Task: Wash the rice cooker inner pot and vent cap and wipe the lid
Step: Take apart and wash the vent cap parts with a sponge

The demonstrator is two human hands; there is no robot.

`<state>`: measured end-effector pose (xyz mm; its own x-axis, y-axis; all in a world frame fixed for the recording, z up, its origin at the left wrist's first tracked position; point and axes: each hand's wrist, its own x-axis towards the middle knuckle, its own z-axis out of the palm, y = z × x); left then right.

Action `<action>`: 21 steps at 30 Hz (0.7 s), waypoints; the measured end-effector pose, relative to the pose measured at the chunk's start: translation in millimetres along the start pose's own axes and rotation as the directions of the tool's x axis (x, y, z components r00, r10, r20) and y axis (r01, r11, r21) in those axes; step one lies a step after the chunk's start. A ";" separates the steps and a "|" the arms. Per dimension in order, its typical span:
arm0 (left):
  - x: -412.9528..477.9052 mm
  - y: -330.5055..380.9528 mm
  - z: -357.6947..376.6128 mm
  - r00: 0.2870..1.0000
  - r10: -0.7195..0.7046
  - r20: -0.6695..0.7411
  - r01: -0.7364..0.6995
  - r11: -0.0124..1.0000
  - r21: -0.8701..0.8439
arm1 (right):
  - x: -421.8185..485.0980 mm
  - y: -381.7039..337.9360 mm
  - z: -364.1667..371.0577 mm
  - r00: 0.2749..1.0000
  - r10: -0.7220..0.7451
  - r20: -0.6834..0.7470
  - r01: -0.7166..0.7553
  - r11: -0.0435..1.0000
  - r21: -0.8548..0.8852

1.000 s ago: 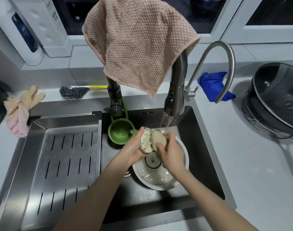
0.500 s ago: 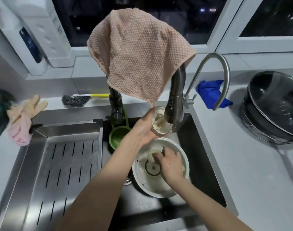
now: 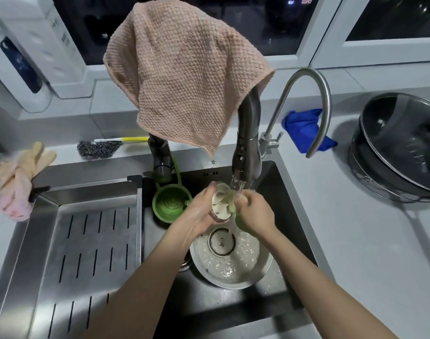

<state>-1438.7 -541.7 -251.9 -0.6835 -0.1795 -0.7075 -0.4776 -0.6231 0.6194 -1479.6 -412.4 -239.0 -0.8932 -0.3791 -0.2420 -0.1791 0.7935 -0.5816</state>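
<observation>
Under the running tap: I see the small round pale plastic vent cap held in the stream from the dark pull-down tap, at the 12 o'clock end of the black sink.
Left hand: my view has the left hand at 9 o'clock of the cap, fingers curled round its rim, its face turned toward the other hand.
Right hand: the right hand sits at 3 o'clock, pinching a pale green wad against the cap; sponge or cloth, I cannot tell.
Cap handling: I judge it light and stiff, but wet and so slippery. I would keep hold of the rim and go gently on any thin inner parts.
Basin below: a round pale steel basin with a dark ring at its centre lies at 6 o'clock of the hands, holding water. A dropped cap would likely land there.
Inner pot: a dark round pot with pale marks inside leans in a wire rack on the grey counter at 3 o'clock, well apart. I expect it to be heavier, rigid, with a coating that scratches; best taken by the rim with both hands.
Cloths: a pink waffle-weave cloth drapes over the tap at 12 o'clock, and a blue cloth lies at 2 o'clock; either could wipe the lid.
</observation>
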 end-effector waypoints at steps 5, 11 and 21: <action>-6.5 -2.0 2.6 0.996 0.091 0.025 -0.094 0.965 0.246 | 8.1 -13.8 -6.6 0.992 0.107 0.074 -0.103 0.993 -0.057; -6.1 5.5 -2.7 0.995 0.100 0.008 -0.099 0.964 0.247 | -13.3 -38.8 -5.5 0.914 -0.404 0.031 0.397 0.878 -0.268; -8.4 -6.2 -8.2 0.987 0.163 0.014 -0.163 0.974 0.156 | -10.3 -38.6 13.7 0.981 -0.190 0.026 0.192 0.970 -0.149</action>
<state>-1425.5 -542.6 -252.6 -0.7598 -0.2676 -0.5925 -0.4403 -0.4588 0.7718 -1457.9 -445.6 -224.8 -0.8318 -0.5354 -0.1467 -0.4068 0.7676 -0.4952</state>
